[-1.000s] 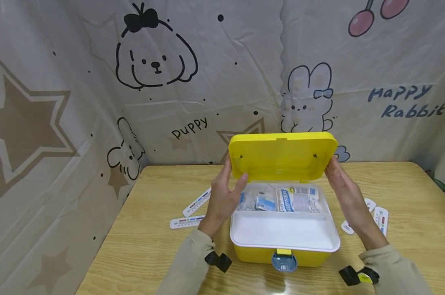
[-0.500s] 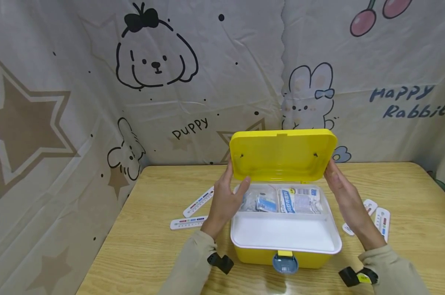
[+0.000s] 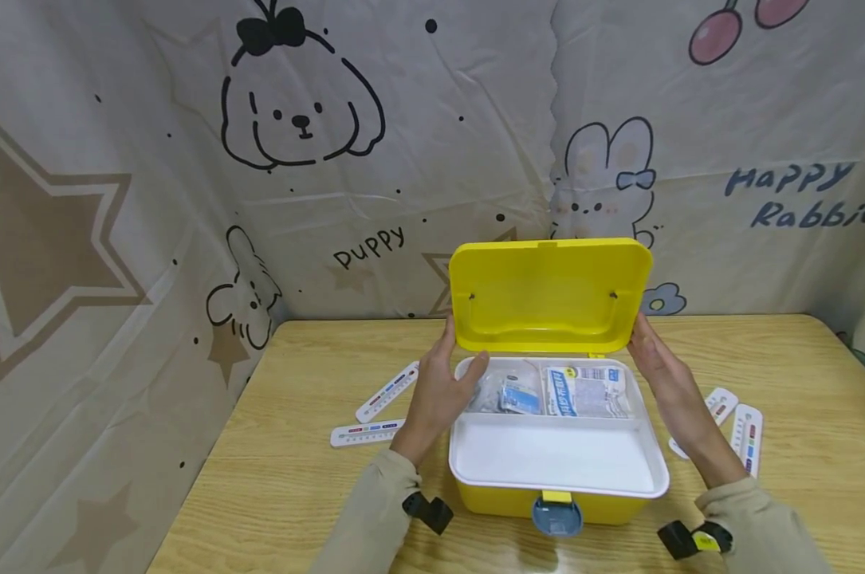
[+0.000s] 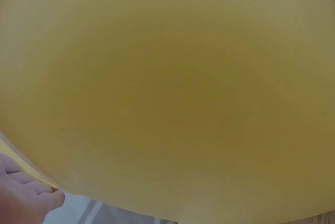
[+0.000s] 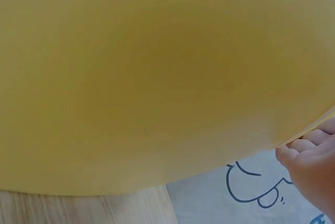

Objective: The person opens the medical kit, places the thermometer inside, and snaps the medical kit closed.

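Observation:
A yellow first-aid-style box (image 3: 489,498) stands on the wooden table, its yellow lid (image 3: 547,299) raised on the hinge. Along the lid's lower left side lie the extended fingers of my left hand (image 3: 435,395), the thumb apart over the tray's corner. At the opposite side, my right hand (image 3: 679,399) has its fingers against the lid's lower edge. Inside, a white tray (image 3: 557,458) carries a clear bag with a blue-and-white packet (image 3: 520,397) and a flat printed packet (image 3: 590,391) in its rear compartments. Both wrist views are mostly filled by the box's yellow wall (image 4: 172,98).
Two white thermometer-like strips (image 3: 387,392) lie left of the box. More such strips (image 3: 746,434) lie on the right, partly behind my right hand. A grey-blue latch (image 3: 557,516) hangs open at the front. A printed cloth (image 3: 403,159) backs the table.
The lid has tilted further up and back, its top edge rising in the head view. Both hands stay at its sides, and the head view has shifted slightly.

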`<state>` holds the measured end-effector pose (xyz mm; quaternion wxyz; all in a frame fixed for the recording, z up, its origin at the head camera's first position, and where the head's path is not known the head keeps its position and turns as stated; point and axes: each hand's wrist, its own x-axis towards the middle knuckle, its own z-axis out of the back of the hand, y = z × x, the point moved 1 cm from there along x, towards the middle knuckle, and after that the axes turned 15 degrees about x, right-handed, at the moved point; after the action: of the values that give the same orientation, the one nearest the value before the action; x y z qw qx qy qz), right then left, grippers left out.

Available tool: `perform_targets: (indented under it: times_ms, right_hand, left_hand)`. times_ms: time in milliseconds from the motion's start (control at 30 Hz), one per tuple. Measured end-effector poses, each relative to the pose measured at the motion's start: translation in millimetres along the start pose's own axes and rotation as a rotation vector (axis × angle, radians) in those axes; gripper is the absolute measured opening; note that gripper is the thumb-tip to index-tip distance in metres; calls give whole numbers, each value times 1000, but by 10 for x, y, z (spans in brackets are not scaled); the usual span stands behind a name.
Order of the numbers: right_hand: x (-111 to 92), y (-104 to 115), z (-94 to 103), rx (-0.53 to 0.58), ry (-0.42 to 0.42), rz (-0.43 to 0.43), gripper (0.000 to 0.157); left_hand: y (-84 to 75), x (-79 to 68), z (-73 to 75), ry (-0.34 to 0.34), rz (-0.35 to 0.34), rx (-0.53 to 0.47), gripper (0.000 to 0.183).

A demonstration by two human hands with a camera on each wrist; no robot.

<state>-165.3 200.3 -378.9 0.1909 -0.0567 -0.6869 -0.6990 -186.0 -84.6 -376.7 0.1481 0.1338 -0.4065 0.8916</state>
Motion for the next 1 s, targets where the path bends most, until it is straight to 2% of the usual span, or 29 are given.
perform_targets:
  times_ms: [267, 533, 667, 833, 933, 1000]
  right_hand:
    - [28, -41, -3, 13, -14, -26, 51]
    - [87, -89, 17, 66, -33, -73, 56]
    - [99, -114, 19, 87, -29, -88, 57]
    - [68, -162, 51, 172, 1, -79, 59]
    - [59, -234, 79, 240, 20, -68, 60]
    - [59, -312, 102, 248, 21, -75, 59]
  left_hand:
    - [36, 19, -8, -15, -34, -12, 74]
    - [108, 67, -36, 9, 34, -37, 71]
    - [138, 82, -43, 18, 38, -33, 72]
    - [180, 70, -65, 40, 35, -82, 73]
    - [208, 58, -88, 51, 36, -117, 73]
    - [223, 53, -103, 51, 39, -133, 73]
